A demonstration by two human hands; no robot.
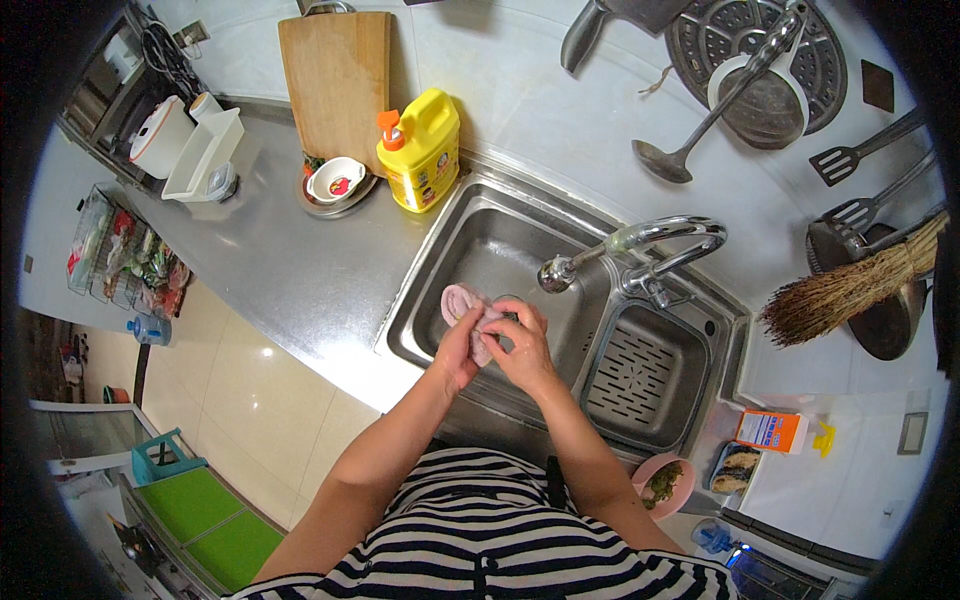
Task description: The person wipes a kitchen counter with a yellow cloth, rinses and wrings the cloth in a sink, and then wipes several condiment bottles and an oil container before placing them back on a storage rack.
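Note:
Over the left basin of the steel double sink (480, 204), my left hand (459, 346) grips a pink cloth (459, 301), part of it rolled or folded. My right hand (525, 346) is against the cloth's right side, its thumb and forefinger pinched together at the cloth's edge. Whether the right fingers hold the cloth or something small cannot be told. The chrome faucet (664, 234) arches over the sink, its spray head above and to the right of my hands. No water is seen running.
A yellow pump jug (424, 154) and a wooden cutting board (337, 90) stand behind the sink's left side. Stacked dishes (336, 187) sit beside them. A slotted drain basket (634, 375) fills the right basin. Pans and utensils hang at right; a pink bowl (681, 495) is near my right forearm.

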